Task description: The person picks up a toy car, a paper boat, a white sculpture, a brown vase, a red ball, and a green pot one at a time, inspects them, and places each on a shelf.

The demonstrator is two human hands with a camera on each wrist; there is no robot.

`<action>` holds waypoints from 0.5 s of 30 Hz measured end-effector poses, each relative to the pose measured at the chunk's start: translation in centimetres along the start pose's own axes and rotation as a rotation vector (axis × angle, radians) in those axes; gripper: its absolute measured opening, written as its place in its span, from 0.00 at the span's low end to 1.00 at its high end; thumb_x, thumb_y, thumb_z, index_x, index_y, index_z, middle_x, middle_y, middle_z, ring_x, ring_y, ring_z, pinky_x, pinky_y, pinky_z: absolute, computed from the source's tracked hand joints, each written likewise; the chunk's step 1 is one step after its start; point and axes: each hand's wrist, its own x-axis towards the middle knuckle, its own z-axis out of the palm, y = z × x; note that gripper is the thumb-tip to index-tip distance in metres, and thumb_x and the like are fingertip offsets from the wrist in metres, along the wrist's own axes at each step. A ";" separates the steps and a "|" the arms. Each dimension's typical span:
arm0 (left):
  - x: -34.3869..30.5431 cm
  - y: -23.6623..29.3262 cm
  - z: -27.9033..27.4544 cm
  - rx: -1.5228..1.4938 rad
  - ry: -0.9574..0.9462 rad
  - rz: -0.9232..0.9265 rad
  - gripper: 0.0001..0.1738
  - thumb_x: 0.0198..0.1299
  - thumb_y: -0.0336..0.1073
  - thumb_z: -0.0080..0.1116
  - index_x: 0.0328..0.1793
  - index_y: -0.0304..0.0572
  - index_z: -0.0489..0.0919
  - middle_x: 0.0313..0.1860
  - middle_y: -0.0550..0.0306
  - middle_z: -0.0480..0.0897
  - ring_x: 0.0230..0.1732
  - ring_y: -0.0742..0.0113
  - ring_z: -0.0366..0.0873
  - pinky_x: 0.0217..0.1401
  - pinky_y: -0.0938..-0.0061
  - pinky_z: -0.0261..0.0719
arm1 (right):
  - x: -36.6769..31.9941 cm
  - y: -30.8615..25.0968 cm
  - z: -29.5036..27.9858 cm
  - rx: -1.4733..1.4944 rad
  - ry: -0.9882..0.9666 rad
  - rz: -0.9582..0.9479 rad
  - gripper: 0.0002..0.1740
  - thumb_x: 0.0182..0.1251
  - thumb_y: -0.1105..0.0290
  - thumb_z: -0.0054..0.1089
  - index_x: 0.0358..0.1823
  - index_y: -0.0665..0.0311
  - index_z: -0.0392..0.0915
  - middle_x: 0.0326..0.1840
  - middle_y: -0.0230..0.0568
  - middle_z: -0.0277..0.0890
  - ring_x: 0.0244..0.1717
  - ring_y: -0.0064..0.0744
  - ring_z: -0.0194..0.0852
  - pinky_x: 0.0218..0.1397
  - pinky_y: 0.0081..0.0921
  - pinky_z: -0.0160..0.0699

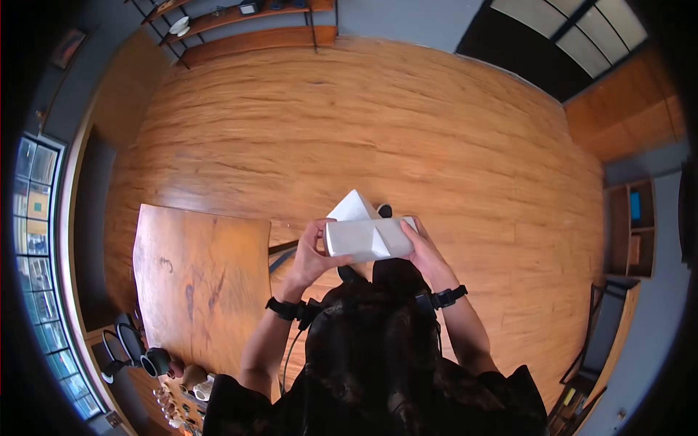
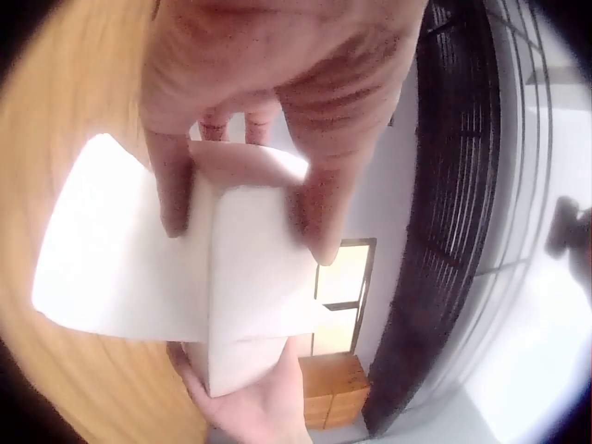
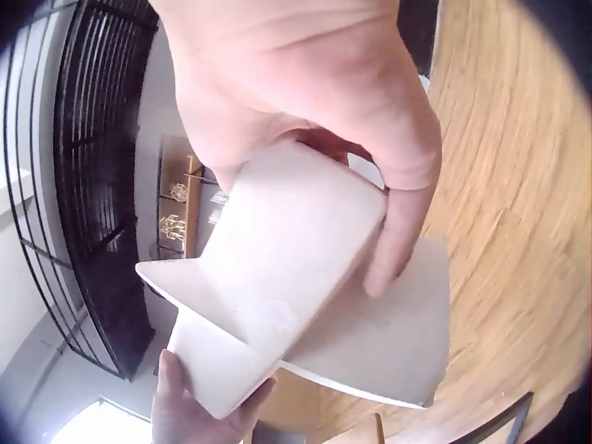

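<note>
At the nine o'clock end of a white oblong block [image 1: 352,240], the left hand [image 1: 309,258] grips with its fingers on one edge and its thumb along the opposite one. At the three o'clock end, the right hand [image 1: 427,254] holds the block too, fingers wrapped about it. A flat white flap [image 1: 354,206] juts out toward eleven o'clock. Black straps circle both wrists. The block is held up in front of the body, over the wooden floor [image 1: 422,123]. Near nine o'clock stands a wooden bench [image 1: 203,261]; at three o'clock, a cubby shelf [image 1: 618,232]; toward eleven o'clock, wall shelves [image 1: 254,38].
</note>
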 end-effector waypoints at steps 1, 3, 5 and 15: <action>0.9 0.2 -0.7 0.073 -0.005 0.045 0.41 0.39 0.32 0.83 0.60 0.39 0.70 0.51 0.59 0.77 0.55 0.70 0.74 0.59 0.71 0.76 | 1.6 -0.5 0.6 0.042 -0.035 0.001 0.23 0.72 0.52 0.58 0.62 0.54 0.69 0.56 0.33 0.75 0.59 0.26 0.72 0.55 0.30 0.77; 2.2 1.4 -1.3 -0.002 0.039 -0.039 0.42 0.40 0.31 0.83 0.61 0.40 0.69 0.53 0.58 0.76 0.56 0.68 0.74 0.57 0.70 0.79 | 4.6 -1.4 1.6 0.066 -0.054 -0.002 0.18 0.73 0.53 0.58 0.57 0.52 0.70 0.53 0.30 0.75 0.56 0.24 0.73 0.52 0.29 0.78; 4.7 2.4 -2.5 -0.037 0.088 -0.091 0.42 0.41 0.30 0.82 0.62 0.41 0.68 0.55 0.56 0.73 0.57 0.67 0.74 0.54 0.68 0.85 | 8.8 -3.5 3.0 0.062 -0.096 -0.006 0.16 0.73 0.54 0.57 0.55 0.51 0.71 0.52 0.28 0.75 0.55 0.23 0.74 0.50 0.28 0.77; 21.1 7.2 -11.6 -0.129 0.483 -0.051 0.37 0.40 0.29 0.82 0.56 0.41 0.70 0.51 0.60 0.78 0.56 0.70 0.74 0.59 0.71 0.76 | 29.5 -19.2 14.2 -0.055 -0.460 0.192 0.25 0.72 0.54 0.58 0.65 0.55 0.68 0.60 0.34 0.72 0.59 0.27 0.73 0.58 0.30 0.76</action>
